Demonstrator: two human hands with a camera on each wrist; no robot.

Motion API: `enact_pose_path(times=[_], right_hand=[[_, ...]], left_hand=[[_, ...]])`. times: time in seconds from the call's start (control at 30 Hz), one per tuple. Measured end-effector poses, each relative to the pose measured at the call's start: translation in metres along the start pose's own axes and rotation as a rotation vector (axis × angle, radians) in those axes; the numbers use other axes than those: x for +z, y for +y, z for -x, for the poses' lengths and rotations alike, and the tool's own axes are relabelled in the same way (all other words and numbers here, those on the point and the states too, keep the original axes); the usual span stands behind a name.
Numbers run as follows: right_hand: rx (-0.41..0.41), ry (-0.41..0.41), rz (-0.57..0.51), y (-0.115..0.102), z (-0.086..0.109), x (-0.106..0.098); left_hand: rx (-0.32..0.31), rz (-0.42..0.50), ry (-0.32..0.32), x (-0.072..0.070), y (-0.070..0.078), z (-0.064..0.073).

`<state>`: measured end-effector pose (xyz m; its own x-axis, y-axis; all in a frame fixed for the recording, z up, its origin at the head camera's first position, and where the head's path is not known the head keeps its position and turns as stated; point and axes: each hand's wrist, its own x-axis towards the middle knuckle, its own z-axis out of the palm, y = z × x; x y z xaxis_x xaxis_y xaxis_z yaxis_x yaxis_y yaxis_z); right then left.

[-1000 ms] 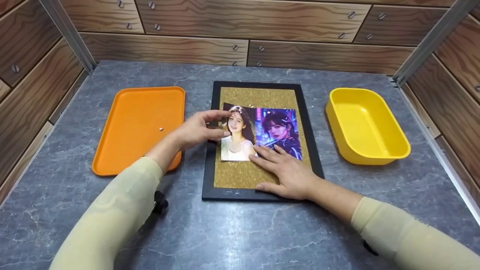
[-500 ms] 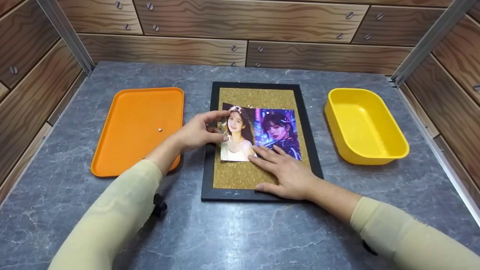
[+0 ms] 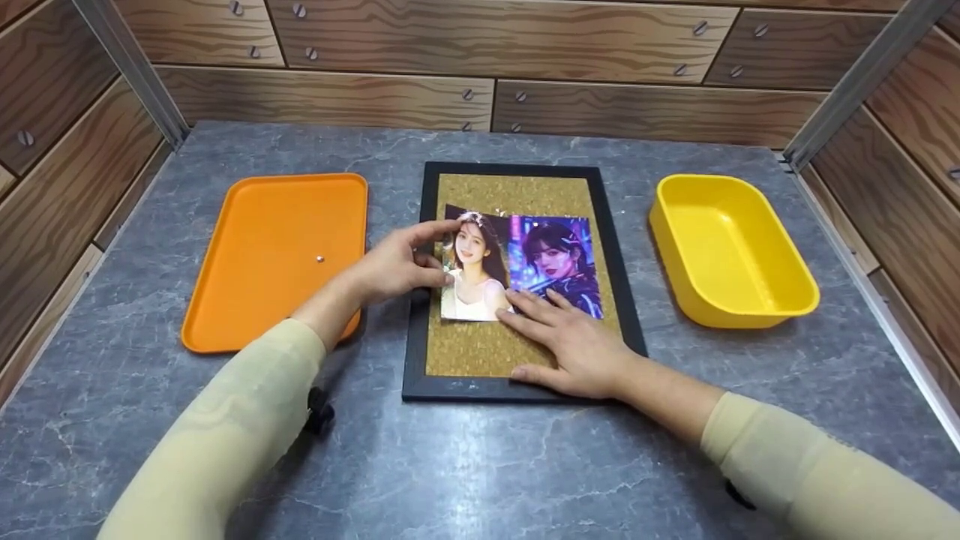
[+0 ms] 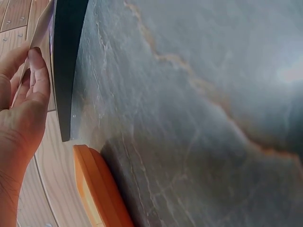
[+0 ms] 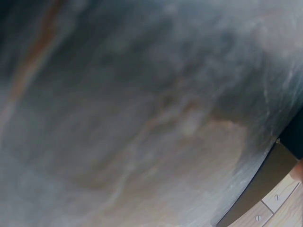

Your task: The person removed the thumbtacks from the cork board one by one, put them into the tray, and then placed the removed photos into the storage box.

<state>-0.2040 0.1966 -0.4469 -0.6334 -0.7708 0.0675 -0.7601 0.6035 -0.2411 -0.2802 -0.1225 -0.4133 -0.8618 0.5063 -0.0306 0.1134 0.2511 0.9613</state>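
A black-framed corkboard (image 3: 480, 354) lies in the middle of the table in the head view. Side by side on its cork are a photo of a person in a white top (image 3: 472, 292) and a purple-blue neon photo (image 3: 581, 259). My left hand (image 3: 397, 262) pinches the left edge of the white-top photo between thumb and fingers. In the left wrist view that photo's edge (image 4: 41, 23) stands off the board. My right hand (image 3: 574, 349) rests with fingers spread over the lower edges of both photos. A small shiny pin head (image 3: 535, 224) shows near the neon photo's top.
An orange tray (image 3: 277, 225) lies at the left, with one small silver pin (image 3: 320, 259) on it. At the right stands a yellow bin (image 3: 739, 247). Wood-patterned walls (image 3: 420, 37) enclose the grey marbled table (image 3: 450, 465) at the back and sides.
My left thumb has slid slightly down along the photo's left edge. The right hand, both photos and the board keep their places.
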Motion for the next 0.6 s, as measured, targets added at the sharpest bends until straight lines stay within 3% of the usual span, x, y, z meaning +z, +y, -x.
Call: enact_pose_path(times=[0.33, 0.6], right_hand=[[-0.008, 0.005, 0.003, 0.0, -0.0003, -0.0013], [0.033, -0.013, -0.018, 0.0004, 0.0005, -0.0004]], left_hand=[[-0.005, -0.039, -0.001, -0.0008, 0.0012, -0.0008], [-0.01, -0.075, 0.0, -0.0015, -0.0003, -0.0016]])
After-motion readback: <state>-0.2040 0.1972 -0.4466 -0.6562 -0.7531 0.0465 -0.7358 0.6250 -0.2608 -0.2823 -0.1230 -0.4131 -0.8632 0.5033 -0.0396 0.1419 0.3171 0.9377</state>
